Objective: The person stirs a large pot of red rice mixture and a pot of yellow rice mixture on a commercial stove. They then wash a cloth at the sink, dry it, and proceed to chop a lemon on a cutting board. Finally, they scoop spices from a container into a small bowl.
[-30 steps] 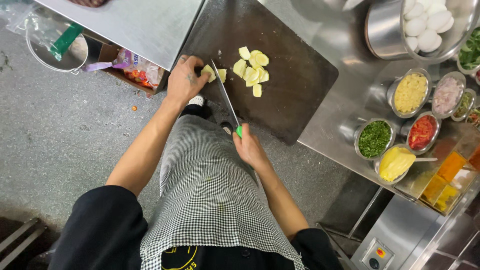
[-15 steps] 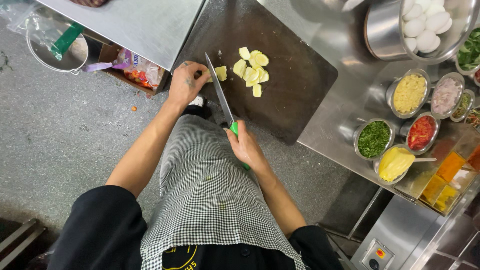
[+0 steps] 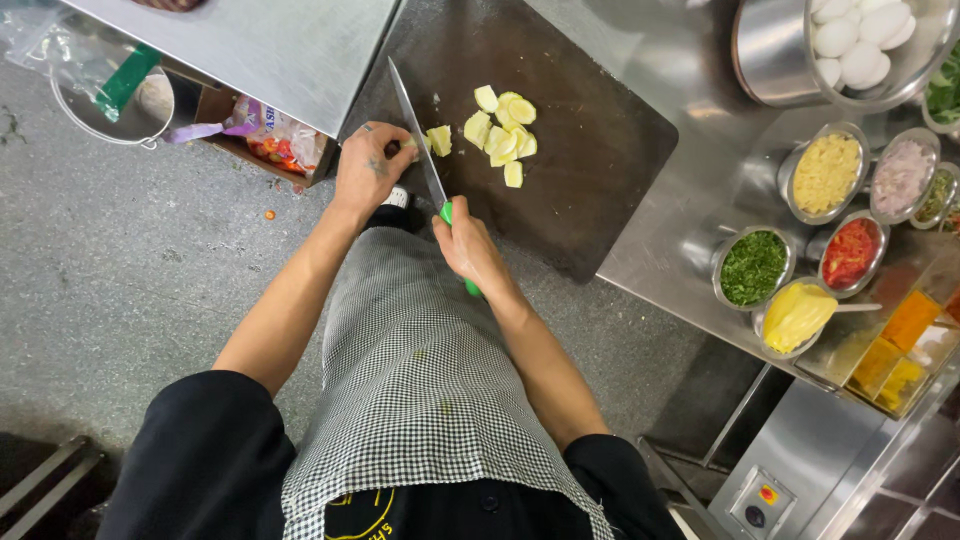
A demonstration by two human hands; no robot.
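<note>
My right hand (image 3: 466, 246) grips a green-handled knife (image 3: 416, 130); its blade lies across the near left part of a dark cutting board (image 3: 590, 170). My left hand (image 3: 370, 165) rests with curled fingers at the board's left edge, holding down a pale yellow vegetable piece (image 3: 438, 140) right beside the blade. A pile of cut pale yellow slices (image 3: 503, 135) lies just right of the blade, near the board's middle.
Steel bowls with chopped herbs (image 3: 752, 267), red pieces (image 3: 850, 253), yellow bits (image 3: 826, 173), onion (image 3: 900, 176) and a yellow item (image 3: 795, 315) stand at right. A big bowl of white eggs (image 3: 860, 45) sits top right. A cardboard box (image 3: 265, 140) and a pot lid (image 3: 110, 100) lie on the floor at left.
The knife has swung from the piece's right side to its left, the blade tip moving left and away. My left hand stays on the piece.
</note>
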